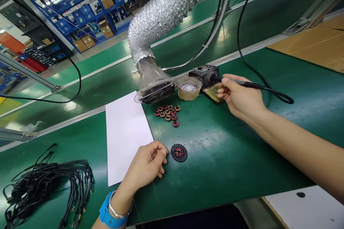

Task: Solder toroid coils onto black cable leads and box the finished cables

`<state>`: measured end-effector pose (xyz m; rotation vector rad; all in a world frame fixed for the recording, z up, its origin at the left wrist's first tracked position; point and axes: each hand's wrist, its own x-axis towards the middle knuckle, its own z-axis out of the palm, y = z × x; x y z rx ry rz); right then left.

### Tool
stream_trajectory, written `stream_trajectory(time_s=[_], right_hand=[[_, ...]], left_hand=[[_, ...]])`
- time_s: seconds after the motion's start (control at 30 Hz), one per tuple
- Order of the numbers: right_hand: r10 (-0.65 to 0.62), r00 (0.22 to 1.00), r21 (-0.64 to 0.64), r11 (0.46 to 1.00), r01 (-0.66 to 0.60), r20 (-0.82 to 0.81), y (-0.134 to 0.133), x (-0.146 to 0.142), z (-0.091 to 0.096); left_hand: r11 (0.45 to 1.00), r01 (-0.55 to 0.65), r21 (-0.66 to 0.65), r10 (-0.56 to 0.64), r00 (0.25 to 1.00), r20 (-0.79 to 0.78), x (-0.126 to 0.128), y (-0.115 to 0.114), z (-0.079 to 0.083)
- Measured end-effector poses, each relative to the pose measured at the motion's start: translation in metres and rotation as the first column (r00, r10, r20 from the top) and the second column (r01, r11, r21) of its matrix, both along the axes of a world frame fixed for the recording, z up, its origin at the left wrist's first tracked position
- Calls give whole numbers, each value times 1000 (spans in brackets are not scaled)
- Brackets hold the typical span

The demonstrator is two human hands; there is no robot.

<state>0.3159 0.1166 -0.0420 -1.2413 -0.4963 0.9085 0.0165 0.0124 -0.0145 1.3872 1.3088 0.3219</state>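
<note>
My right hand (239, 94) is closed round the handle of a soldering iron (248, 84), whose front end reaches into a black iron stand (205, 74). A yellowish sponge (213, 92) lies in the stand's tray, just below my fingers. My left hand (150, 161) rests on the green table with its fingers curled together; whatever they may hold is hidden. Right beside its fingertips lies a round black disc (174, 157) with a small red-and-black wound motor stator (178, 152) on top. Several similar stators (168, 112) are heaped farther back.
A fume extractor hood (157, 91) hangs low on a silver duct (161, 18). Next to it stands a round tub (188, 94) of silvery material. White paper (126, 139) lies left of centre, with bundled black cables (45, 186) farther left. Cardboard (314, 44) is at right.
</note>
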Motion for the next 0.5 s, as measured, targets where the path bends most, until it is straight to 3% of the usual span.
stream_trajectory(time_s=[0.23,0.37,0.5], right_hand=[[2,997,9,1000,-3,82,17,3,-14],[-77,980,64,996,66,181,-5,16,-9],[-193,889,188,974,123,416,-28,15,-7]], left_hand=[[972,85,219,-67,994,-88,-1,0,5],[962,68,266,-49,996,-76,4,0,10],[951,60,304,-42,997,-66,9,-2,16]])
